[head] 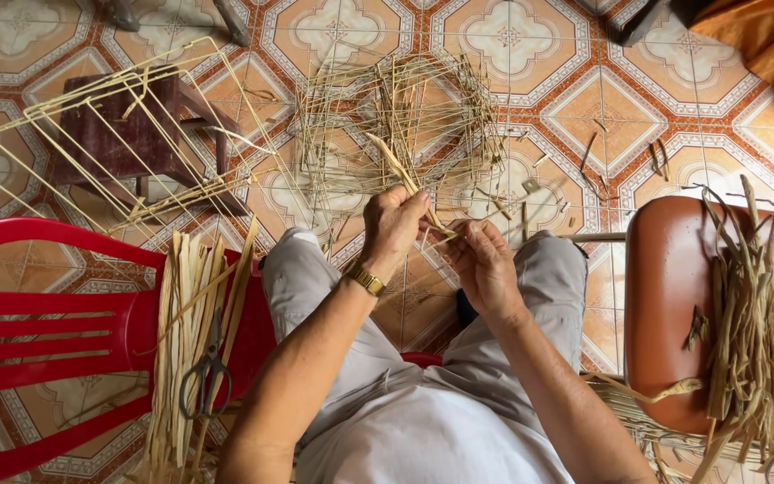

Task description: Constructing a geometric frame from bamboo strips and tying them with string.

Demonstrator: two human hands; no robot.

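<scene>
Your left hand point(393, 220) is clenched around a flat tan fibre strip point(398, 166), fingers wrapped tight so the strip stands up and away from your lap. Your right hand point(484, 262) sits just beside it, fingers pinching the lower end of that same strip between your knees, which looks like the way to keep it taut while you work it. There's a gold wristwatch point(367, 280) on your left wrist.

The strip runs up into the half-woven open frame of thin pale reeds point(405, 125) resting on the patterned orange floor tiles point(512, 40) right in front of you, close enough to reach without leaning.

On your left, a red plastic chair point(38, 314) carries a bundle of pale split strips point(192, 332) with grey metal scissors point(206, 367) lying on top, handy for that hand. Farther back, a dark wooden stool point(136, 125) sits under another wire-like reed frame point(91, 116). On your right, a brown stool seat point(665, 305) holds a heap of dried greenish-brown fibres point(750, 305), draped over so they hang loose.
</scene>
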